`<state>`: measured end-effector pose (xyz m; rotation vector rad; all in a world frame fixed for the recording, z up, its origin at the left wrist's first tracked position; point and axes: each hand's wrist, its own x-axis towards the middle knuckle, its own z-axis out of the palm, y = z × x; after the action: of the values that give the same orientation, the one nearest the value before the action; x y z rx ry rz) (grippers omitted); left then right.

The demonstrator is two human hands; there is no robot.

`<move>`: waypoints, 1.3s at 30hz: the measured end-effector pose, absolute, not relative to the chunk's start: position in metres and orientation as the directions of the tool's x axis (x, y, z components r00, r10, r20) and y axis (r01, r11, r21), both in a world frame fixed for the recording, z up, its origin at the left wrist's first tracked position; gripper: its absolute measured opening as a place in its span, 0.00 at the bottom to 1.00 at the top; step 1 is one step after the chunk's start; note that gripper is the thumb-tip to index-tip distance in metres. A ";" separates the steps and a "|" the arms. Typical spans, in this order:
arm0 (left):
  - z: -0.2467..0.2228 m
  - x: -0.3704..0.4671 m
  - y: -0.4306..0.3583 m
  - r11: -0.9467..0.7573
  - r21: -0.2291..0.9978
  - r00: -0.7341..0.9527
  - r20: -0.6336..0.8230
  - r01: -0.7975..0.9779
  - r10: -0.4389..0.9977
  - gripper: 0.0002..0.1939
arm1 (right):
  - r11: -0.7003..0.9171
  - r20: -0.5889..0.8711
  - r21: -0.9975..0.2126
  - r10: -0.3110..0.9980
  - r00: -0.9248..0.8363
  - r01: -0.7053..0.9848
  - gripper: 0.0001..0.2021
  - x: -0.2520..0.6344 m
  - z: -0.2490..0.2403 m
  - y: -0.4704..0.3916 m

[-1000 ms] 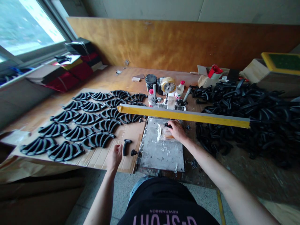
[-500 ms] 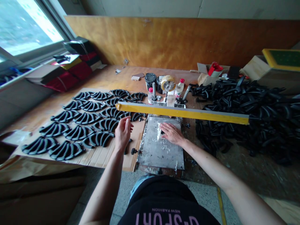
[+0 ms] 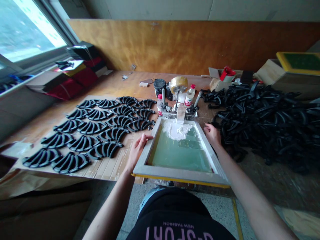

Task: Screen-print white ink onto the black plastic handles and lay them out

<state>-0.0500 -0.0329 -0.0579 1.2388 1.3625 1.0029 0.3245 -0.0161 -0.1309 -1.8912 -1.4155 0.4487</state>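
A screen frame (image 3: 220,176) with grey sides and a yellow lower edge lies low over the metal plate, which it hides. White paste (image 3: 178,133) is spread at the far end of its green mesh (image 3: 180,155). At the frame's left side, my left hand (image 3: 137,150) has its fingers closed on the edge, one finger reaching over the top. My right hand (image 3: 213,134) is at the right side, fingers curled in at the edge, their tips partly hidden. A pale block (image 3: 180,115) stands in the paste, below the clamp bar.
Rows of black curved parts (image 3: 71,161) lie on cardboard (image 3: 105,170) to the left. Loose black parts (image 3: 262,123) are heaped to the right. Behind the frame stand a tape roll (image 3: 179,83), a dark tub (image 3: 159,87) and red-capped bottles (image 3: 190,95). Bundled boxes (image 3: 72,80) sit near the window.
The screen frame has swung down from its raised position over the plate. My right hand has left the plate for the frame's right side; my left hand has moved slightly right to its left side.
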 end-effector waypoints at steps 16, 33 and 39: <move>-0.167 -0.054 -0.050 0.305 0.918 0.116 -0.342 0.254 0.932 0.33 | 0.475 0.149 -0.259 0.880 -0.452 0.841 0.08 0.220 -0.114 -0.002; -0.135 -0.054 -0.051 0.341 0.910 0.110 -0.373 0.236 0.921 0.35 | 0.475 0.263 -0.403 0.879 -0.399 0.782 0.09 0.222 -0.104 0.007; -0.071 -0.058 -0.042 0.232 0.952 0.119 -0.258 0.199 0.959 0.29 | 0.085 0.294 -0.503 0.952 0.078 0.860 0.23 0.271 -0.071 0.068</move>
<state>-0.0576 -0.0417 -0.0706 1.2157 1.3398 0.8272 0.2705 0.0677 -0.0711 -1.7868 -1.7940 0.2077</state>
